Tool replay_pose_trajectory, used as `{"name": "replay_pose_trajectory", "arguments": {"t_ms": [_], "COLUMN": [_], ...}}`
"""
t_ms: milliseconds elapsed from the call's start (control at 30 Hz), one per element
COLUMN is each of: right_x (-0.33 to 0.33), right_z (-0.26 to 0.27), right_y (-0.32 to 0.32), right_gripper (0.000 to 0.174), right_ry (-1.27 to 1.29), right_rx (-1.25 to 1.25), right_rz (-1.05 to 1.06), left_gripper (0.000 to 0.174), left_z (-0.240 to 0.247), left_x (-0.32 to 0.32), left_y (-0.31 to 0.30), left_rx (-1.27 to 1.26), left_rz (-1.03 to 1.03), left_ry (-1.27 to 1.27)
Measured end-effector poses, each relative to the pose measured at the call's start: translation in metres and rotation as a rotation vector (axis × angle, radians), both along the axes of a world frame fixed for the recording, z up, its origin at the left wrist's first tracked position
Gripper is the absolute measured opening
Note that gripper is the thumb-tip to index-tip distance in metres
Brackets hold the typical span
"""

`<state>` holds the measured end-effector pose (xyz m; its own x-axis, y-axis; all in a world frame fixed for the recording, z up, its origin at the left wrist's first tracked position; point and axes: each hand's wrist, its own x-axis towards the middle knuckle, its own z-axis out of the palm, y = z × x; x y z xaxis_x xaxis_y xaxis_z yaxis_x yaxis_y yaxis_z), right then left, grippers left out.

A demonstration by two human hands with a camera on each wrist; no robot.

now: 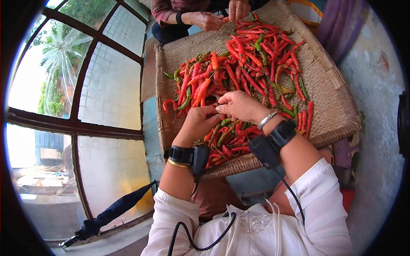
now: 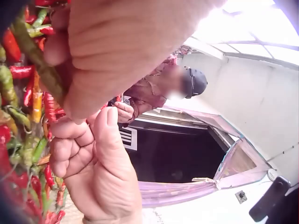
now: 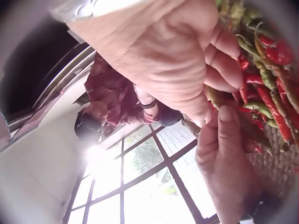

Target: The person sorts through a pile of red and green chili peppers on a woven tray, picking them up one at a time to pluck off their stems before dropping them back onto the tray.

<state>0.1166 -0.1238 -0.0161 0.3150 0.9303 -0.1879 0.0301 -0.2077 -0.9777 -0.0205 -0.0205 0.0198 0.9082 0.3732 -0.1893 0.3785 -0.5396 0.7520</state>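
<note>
Over the near half of a woven tray, my two hands meet at the fingertips. My left hand holds a dark green chili pepper, which runs along beneath its fingers in the left wrist view. Thumb and index finger of my right hand pinch together at the end of that pepper; the fingertips hide the exact spot. In the right wrist view my left thumb presses on the pepper. Red chili peppers, with some green and orange ones, lie heaped beneath and beyond both hands.
Across the tray another person's hands work at its far edge. A framed window stands on the left, with a folded dark umbrella leaning below it. Purple cloth hangs at the far right, beside a pale wall.
</note>
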Motion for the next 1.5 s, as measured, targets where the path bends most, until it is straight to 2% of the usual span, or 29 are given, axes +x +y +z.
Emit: {"name": "replay_pose_trajectory", "arguments": {"t_ms": [133,200,233,333,367,400,433,467,500,567,600,667,700,767,833,900,1000,1133,1200,1233,1300,1333,1367,1433,1500], "right_x": [0.001,0.004,0.005,0.011,0.015,0.021,0.027,0.032,0.036,0.041,0.04,0.037,0.034,0.028,0.023,0.016,0.012,0.01,0.007,0.005,-0.001,-0.002,-0.004,-0.005,-0.003], "right_z": [0.007,0.004,0.008,0.017,0.016,0.014,0.014,0.014,0.015,0.02,0.027,0.042,0.041,0.035,0.027,0.023,0.025,0.009,0.006,0.004,0.004,0.01,0.01,0.008,0.009], "right_y": [-0.004,-0.001,-0.001,-0.005,-0.005,-0.006,-0.006,-0.008,-0.009,-0.008,-0.009,-0.011,-0.011,-0.011,-0.007,-0.005,-0.006,-0.002,-0.002,-0.002,-0.001,-0.002,-0.001,0.0,-0.001], "right_gripper": [0.029,0.022,0.022,0.01,0.01,0.01,0.009,0.013,0.013,0.027,0.027,0.044,0.044,0.056,0.043,0.035,0.032,0.031,0.029,0.029,0.029,0.024,0.024,0.018,0.014], "right_ry": [-0.043,0.177,0.177,0.073,0.072,-0.081,-0.233,-0.121,-0.119,0.268,0.269,0.417,0.417,0.299,0.227,0.185,0.112,-0.079,-0.284,-0.282,-0.426,-0.4,-0.401,0.036,0.067], "right_rx": [-0.061,0.032,0.031,-0.044,-0.045,-0.073,-0.101,-0.121,-0.121,0.186,0.186,0.407,0.408,0.199,0.067,-0.007,-0.059,-0.034,0.011,0.011,0.031,-0.016,-0.016,-0.006,-0.023], "right_rz": [0.012,-0.015,-0.011,-0.135,-0.134,-0.119,-0.103,-0.105,-0.105,-0.374,-0.37,-0.638,-0.639,-0.477,-0.214,-0.086,-0.044,-0.054,0.035,0.034,0.047,0.021,0.022,-0.054,-0.034], "left_gripper": [0.016,0.016,0.016,0.018,0.019,0.019,0.019,0.019,0.019,0.019,0.019,0.019,0.018,0.019,0.019,0.02,0.021,0.021,0.019,0.019,0.022,0.02,0.02,0.015,0.016], "left_z": [-0.008,-0.007,-0.008,-0.011,-0.012,-0.012,-0.014,-0.016,-0.018,-0.021,-0.022,-0.029,-0.031,-0.031,-0.031,-0.032,-0.031,-0.029,-0.027,-0.025,-0.022,-0.022,-0.021,-0.016,-0.014], "left_x": [0.001,0.0,-0.001,-0.001,-0.002,-0.003,-0.005,-0.007,-0.009,-0.011,-0.012,-0.012,-0.012,-0.01,-0.011,-0.011,-0.008,-0.01,-0.009,-0.008,-0.006,-0.005,-0.004,-0.001,0.001], "left_y": [0.001,0.002,0.002,0.004,0.005,0.007,0.008,0.01,0.012,0.014,0.015,0.017,0.017,0.016,0.016,0.018,0.017,0.016,0.017,0.018,0.019,0.018,0.015,0.008,0.005], "left_rx": [-0.069,-0.082,-0.082,-0.074,0.064,0.201,0.201,0.338,0.475,0.472,0.468,0.454,0.441,0.434,0.422,0.386,0.325,0.356,0.279,0.279,-0.057,-0.177,-0.177,-0.3,-0.312], "left_rz": [0.004,-0.016,-0.012,0.024,0.013,0.002,0.002,-0.027,-0.057,-0.065,-0.073,-0.099,-0.126,-0.115,-0.103,-0.136,-0.187,-0.218,-0.072,-0.074,0.115,0.088,0.088,-0.02,-0.021], "left_ry": [-0.089,-0.075,-0.075,-0.087,-0.009,0.07,0.07,0.211,0.353,0.428,0.5,0.483,0.466,0.474,0.485,0.543,0.658,0.602,0.329,0.33,0.175,0.117,0.116,0.05,0.072]}}
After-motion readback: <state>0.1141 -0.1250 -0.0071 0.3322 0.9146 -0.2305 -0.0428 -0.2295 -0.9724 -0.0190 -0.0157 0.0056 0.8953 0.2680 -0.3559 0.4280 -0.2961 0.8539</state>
